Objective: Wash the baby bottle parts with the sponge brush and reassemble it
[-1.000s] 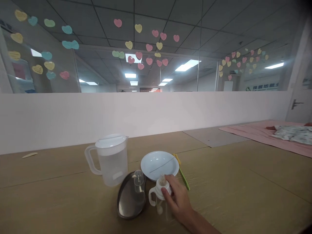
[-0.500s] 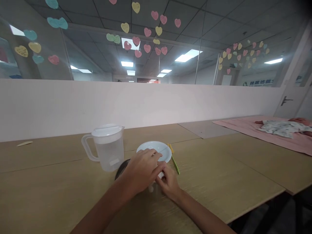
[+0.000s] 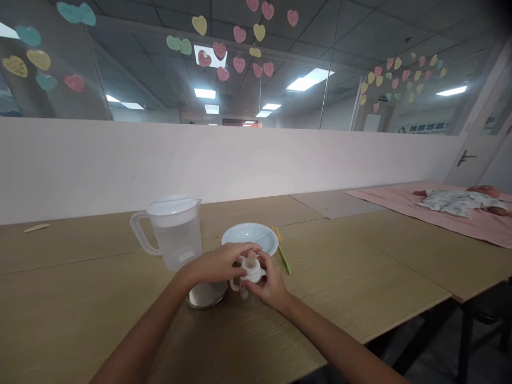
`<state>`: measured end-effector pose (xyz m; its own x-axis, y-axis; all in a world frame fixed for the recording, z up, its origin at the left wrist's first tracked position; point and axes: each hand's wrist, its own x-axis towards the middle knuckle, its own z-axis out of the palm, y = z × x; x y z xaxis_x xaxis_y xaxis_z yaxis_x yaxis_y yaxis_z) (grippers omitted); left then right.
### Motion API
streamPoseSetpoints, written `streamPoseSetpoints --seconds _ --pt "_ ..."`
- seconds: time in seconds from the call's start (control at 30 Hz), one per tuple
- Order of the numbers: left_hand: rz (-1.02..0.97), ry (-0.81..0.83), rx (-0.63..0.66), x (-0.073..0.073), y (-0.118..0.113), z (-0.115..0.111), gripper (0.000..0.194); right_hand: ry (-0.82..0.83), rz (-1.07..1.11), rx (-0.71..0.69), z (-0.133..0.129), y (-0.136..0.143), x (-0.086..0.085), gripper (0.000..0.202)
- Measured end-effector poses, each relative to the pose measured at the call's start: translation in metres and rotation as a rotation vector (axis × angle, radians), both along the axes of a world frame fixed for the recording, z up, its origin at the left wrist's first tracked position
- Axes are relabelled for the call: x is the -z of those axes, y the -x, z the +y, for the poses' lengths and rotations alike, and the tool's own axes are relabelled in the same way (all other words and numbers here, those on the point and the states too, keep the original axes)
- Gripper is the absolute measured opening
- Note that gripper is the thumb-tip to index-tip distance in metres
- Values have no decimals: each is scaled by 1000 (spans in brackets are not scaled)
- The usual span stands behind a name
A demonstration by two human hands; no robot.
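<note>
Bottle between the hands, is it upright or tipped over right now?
Upright: the bottle has its nipple at the top, pointing up.

Heart-shaped notes (image 3: 259, 32) dot the glass (image 3: 304, 58) above a white wall (image 3: 260, 160), with a door (image 3: 476, 169) at right.

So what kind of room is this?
Maybe a baby-care classroom: there's a baby bottle, a baby or doll on a pink cloth, and paper hearts on the glass.

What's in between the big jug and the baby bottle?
In the head view, the left hand is between the jug and the baby bottle, with a metal tray partly hidden below it.
</note>
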<state>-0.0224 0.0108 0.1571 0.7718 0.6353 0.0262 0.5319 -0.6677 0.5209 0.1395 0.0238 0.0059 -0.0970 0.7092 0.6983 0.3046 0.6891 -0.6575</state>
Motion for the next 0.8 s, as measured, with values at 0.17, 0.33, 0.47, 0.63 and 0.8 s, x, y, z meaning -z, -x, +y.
streamPoseSetpoints --seconds 0.17,0.33,0.47,0.63,0.8 --pt "14 -116 -182 7 -8 0 53 39 -12 18 0 1 1 69" --pt "87 -138 -196 7 -11 -2 52 60 -6 23 1 1 3 68" --pt "66 -52 -108 2 -5 -1 58 47 34 -25 3 2 3 68" --pt "95 -53 -149 2 -6 -5 66 23 58 -12 2 3 2 66" --pt "88 -106 -211 4 -10 -4 64 86 114 5 5 6 6 66"
